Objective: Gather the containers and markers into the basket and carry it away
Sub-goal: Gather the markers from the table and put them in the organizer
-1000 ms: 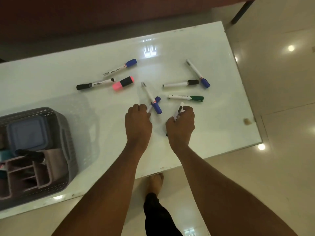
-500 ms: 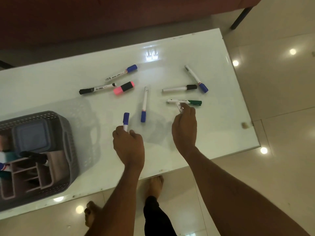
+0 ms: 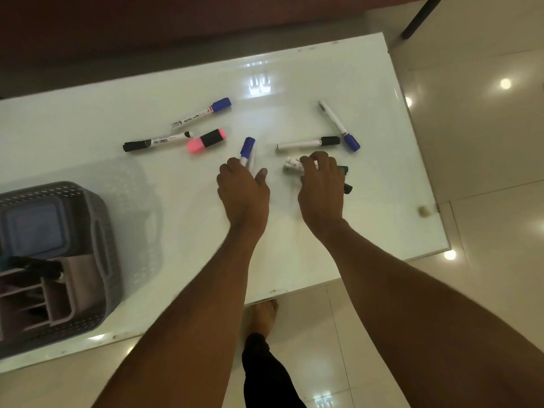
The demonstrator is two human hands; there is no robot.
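Print runs along the white marker barrels but is too blurred to read. The left hand (image 3: pixel 244 189) is closed around a blue-capped marker (image 3: pixel 247 150); the right hand (image 3: pixel 322 184) curls over a green-capped marker (image 3: pixel 294 166), holding another, dark-tipped. Beyond these hands lie five loose pens: two blue-capped, two black-capped, one pink highlighter (image 3: pixel 206 140). The grey basket (image 3: pixel 100 245) sits far left of the hands on the glossy white bench (image 3: pixel 368 216), two containers inside. Shiny pale tiled floor (image 3: pixel 485 172).

white table (image 3: pixel 323 245) | loose markers (image 3: pixel 308 142), pink highlighter (image 3: pixel 206 140), grey basket (image 3: pixel 100 260)
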